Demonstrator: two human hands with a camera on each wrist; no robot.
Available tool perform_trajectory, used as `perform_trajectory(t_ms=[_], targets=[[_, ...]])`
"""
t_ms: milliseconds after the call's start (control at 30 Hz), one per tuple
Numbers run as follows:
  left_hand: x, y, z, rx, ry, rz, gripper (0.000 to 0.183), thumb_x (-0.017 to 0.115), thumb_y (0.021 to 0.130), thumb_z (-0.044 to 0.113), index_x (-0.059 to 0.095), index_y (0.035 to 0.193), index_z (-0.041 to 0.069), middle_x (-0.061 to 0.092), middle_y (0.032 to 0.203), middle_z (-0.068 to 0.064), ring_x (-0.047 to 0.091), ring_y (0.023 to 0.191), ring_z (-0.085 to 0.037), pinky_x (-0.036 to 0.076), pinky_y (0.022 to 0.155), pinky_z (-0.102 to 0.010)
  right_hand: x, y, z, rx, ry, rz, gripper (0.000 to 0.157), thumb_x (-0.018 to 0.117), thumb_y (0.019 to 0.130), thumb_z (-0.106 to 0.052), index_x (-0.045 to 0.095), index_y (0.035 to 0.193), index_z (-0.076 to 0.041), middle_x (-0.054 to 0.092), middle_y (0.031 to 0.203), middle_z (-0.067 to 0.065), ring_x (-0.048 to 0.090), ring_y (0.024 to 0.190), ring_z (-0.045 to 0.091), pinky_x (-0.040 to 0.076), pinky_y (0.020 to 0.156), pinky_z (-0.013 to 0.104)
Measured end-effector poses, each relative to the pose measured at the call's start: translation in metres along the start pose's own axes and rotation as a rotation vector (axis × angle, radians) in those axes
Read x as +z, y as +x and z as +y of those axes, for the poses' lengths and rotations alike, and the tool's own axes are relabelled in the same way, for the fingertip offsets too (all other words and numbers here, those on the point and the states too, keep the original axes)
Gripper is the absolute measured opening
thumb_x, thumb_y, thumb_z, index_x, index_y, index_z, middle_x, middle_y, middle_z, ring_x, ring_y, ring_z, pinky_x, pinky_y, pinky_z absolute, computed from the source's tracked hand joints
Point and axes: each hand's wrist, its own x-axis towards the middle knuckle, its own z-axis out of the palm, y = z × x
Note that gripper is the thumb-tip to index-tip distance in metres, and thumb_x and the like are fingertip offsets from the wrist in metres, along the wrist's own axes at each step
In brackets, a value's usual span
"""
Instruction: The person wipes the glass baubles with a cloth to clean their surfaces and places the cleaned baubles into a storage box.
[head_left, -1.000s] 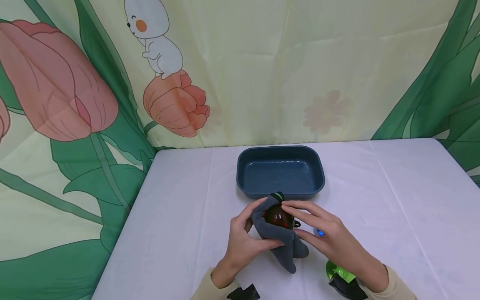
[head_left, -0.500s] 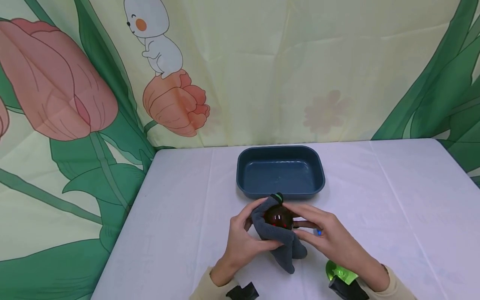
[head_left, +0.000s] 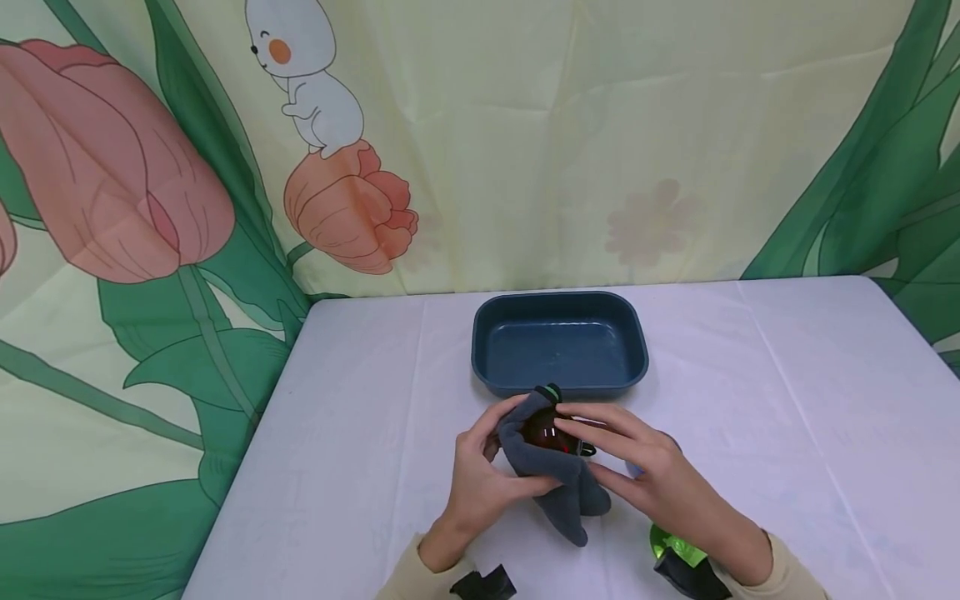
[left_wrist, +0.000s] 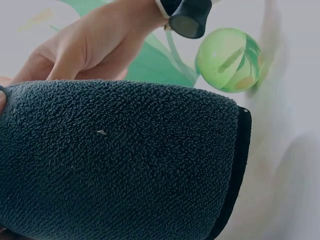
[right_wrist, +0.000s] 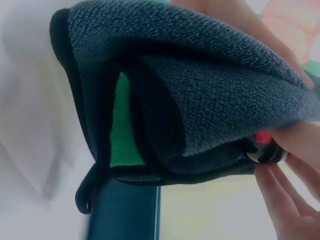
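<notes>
A dark grey terry cloth (head_left: 536, 458) with black edging is folded around a glossy dark red ball (head_left: 538, 429). My left hand (head_left: 483, 475) grips the cloth from the left, thumb in front and fingers behind. From the right, my right hand (head_left: 648, 458) holds the ball, fingertips on its top and thumb low by the cloth's fold. In the right wrist view a green patch (right_wrist: 125, 125) shows inside the cloth (right_wrist: 225, 95), and fingers (right_wrist: 280, 195) touch the ball's small visible part (right_wrist: 265, 150). The cloth (left_wrist: 125, 155) hides most of the left wrist view.
Just behind the hands stands a dark blue rectangular tub (head_left: 562, 387) on the white-covered table (head_left: 360, 433). A translucent green ball (left_wrist: 227, 60) lies beside the right wrist. Something blue (head_left: 633, 469) is mostly hidden behind the right hand. A printed curtain (head_left: 525, 167) hangs behind the table.
Half a second ago the right fingers reached in around the ball's right side; now they lie spread over its top again. Cloth, ball and both hands have shifted slightly left.
</notes>
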Motion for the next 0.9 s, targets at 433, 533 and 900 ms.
perform_trajectory(t_ms=[433, 533, 900], targets=[[0.0053, -0.0008, 0.0012, 0.004, 0.023, -0.004, 0.079, 0.088, 0.069, -0.001, 0.052, 0.139, 0.004, 0.066, 0.128, -0.016, 0.067, 0.111, -0.023, 0.057, 0.094, -0.035, 0.0021, -0.0022, 0.0008, 0.039, -0.034, 0.010, 0.054, 0.049, 0.098, -0.046, 0.059, 0.138, -0.011, 0.057, 0.138, 0.006, 0.053, 0.127, 0.010, 0.046, 0.098, 0.010], [0.0054, -0.0008, 0.0014, 0.010, 0.033, -0.007, 0.081, 0.088, 0.069, -0.001, 0.051, 0.140, 0.005, 0.066, 0.128, -0.016, 0.067, 0.112, -0.023, 0.057, 0.094, -0.036, 0.0025, -0.0022, -0.0005, 0.073, -0.021, 0.016, 0.051, 0.057, 0.096, -0.039, 0.057, 0.140, -0.012, 0.058, 0.137, 0.005, 0.057, 0.123, 0.009, 0.049, 0.096, 0.012], [0.0038, 0.0002, 0.0019, 0.024, 0.038, -0.013, 0.079, 0.088, 0.069, -0.002, 0.052, 0.139, 0.003, 0.066, 0.127, -0.016, 0.068, 0.111, -0.023, 0.057, 0.094, -0.035, 0.0018, -0.0011, -0.0030, 0.181, 0.069, 0.014, 0.071, 0.078, 0.078, 0.008, 0.056, 0.141, -0.016, 0.059, 0.133, 0.001, 0.062, 0.115, 0.008, 0.055, 0.089, 0.018]])
